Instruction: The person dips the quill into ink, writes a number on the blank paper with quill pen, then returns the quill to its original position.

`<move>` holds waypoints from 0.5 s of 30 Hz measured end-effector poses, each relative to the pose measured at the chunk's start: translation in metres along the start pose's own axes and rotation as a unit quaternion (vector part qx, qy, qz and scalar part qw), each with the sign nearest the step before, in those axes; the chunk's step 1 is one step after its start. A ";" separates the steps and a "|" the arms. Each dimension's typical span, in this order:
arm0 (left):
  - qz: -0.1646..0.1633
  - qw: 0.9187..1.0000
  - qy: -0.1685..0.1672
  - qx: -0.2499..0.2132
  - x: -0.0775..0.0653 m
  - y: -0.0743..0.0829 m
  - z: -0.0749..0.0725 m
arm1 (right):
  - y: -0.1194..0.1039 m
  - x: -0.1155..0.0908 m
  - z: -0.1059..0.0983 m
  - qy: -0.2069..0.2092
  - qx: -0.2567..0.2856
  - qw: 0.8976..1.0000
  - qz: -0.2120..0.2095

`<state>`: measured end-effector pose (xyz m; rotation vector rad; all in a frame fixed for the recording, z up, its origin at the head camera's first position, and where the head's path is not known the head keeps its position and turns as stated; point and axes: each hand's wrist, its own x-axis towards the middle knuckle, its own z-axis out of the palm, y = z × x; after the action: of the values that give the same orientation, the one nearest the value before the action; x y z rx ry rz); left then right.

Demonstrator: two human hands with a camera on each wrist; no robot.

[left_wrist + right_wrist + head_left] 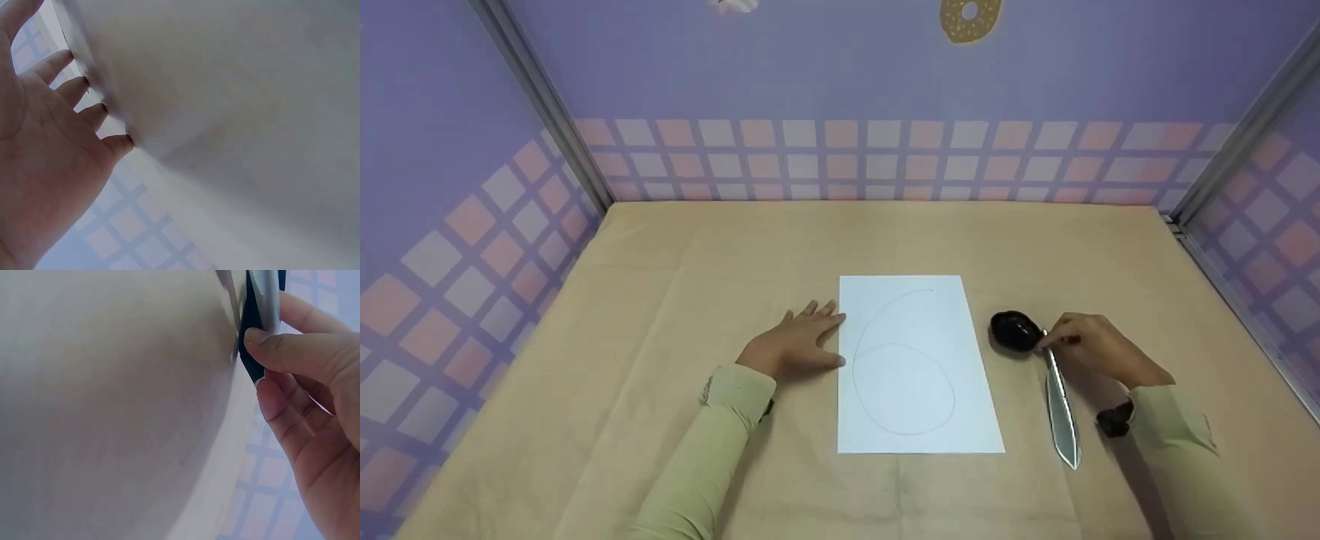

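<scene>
My left hand point(795, 343) rests on the table with fingers spread. Its thumb and forefinger tips touch the left edge of a white sheet of paper point(919, 315), which bears a thin pencil-like line shaped like a 6. In the left wrist view the palm and straight fingers point(59, 90) show. To the right of the sheet, my right hand point(1099, 346) pinches the upper end of a long silver blade-shaped object point(1061, 412). Silver and black parts show between thumb and fingers in the right wrist view. A small black bowl point(1015, 331) sits beside the right fingertips.
A beige cloth point(720, 255) covers the table. Purple walls with pink and white checks point(840, 150) enclose the back and both sides. Grey metal posts point(547, 105) stand at the back corners.
</scene>
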<state>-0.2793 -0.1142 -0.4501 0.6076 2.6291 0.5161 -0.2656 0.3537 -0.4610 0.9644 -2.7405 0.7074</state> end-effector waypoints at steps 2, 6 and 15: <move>0.002 1.000 0.001 -0.002 -0.001 -0.001 0.000 | 0.000 0.000 -0.001 0.001 -0.001 1.000 0.003; 0.005 1.000 0.000 -0.001 -0.002 -0.001 0.000 | -0.002 0.000 -0.004 0.000 0.013 1.000 0.017; 0.008 0.999 0.003 -0.038 -0.003 -0.007 -0.002 | -0.009 -0.001 -0.017 -0.038 0.042 0.995 0.080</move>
<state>-0.2799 -0.1221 -0.4508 0.6050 2.5993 0.6213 -0.2593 0.3568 -0.4427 0.8105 -2.9011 0.8330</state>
